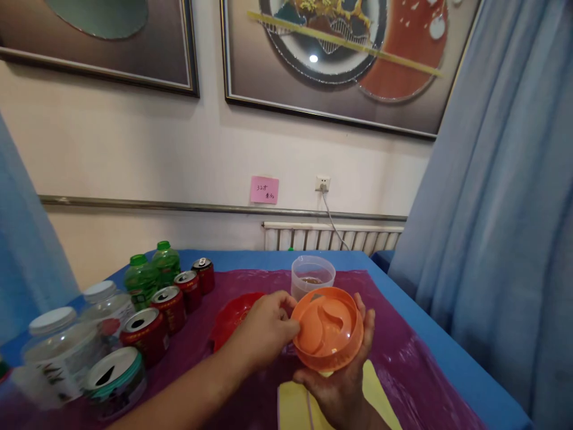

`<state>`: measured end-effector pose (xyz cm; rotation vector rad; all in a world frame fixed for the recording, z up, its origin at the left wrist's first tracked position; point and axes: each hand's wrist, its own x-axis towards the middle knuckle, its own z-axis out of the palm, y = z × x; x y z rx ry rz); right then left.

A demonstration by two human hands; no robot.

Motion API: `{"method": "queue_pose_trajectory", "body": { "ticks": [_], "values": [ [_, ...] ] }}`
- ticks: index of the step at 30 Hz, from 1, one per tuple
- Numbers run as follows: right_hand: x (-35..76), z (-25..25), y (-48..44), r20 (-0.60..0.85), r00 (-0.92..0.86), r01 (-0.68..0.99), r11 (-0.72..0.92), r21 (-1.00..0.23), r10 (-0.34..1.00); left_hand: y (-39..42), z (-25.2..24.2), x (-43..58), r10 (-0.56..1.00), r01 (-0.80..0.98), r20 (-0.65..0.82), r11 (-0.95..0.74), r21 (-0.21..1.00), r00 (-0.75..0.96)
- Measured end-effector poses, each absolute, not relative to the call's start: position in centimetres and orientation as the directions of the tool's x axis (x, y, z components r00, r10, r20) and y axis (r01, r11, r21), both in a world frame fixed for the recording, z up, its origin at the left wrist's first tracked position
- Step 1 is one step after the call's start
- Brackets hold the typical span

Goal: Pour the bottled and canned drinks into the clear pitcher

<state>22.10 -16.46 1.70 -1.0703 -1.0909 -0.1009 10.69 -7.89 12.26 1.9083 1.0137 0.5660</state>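
My right hand (344, 382) cups an orange divided plastic bowl (329, 328) from below, tilted toward me, with fingers curled up its right side. My left hand (268, 328) reaches in from the left, its fingers closed on the bowl's left rim. Behind the bowl stands a clear plastic cup (312, 276) with something brown inside. A red plastic dish (233, 316) lies on the table behind my left hand, partly hidden by it.
Red cans (172, 304), two green bottles (150, 272) and clear jars with white lids (58, 349) line the left of the table. A purple sheet (403, 364) covers the blue table. A yellow sheet (295, 409) lies under my right wrist. Blue curtain (505, 227) hangs on the right.
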Motion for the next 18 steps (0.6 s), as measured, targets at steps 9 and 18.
{"method": "queue_pose_trajectory", "body": {
  "ticks": [9, 18],
  "values": [
    [25.0, 5.0, -16.2, 0.775, 0.460, 0.660, 0.418, -0.625, 0.432, -9.0, 12.7, 10.8, 0.798, 0.192, -0.048, -0.085, 0.978, 0.601],
    [32.1, 17.9, -5.8, 0.289, 0.348, 0.835, -0.155, -0.528, 0.892, -9.2, 2.0, 2.3, 0.918, 0.075, -0.081, 0.056, 0.996, 0.387]
  ]
}}
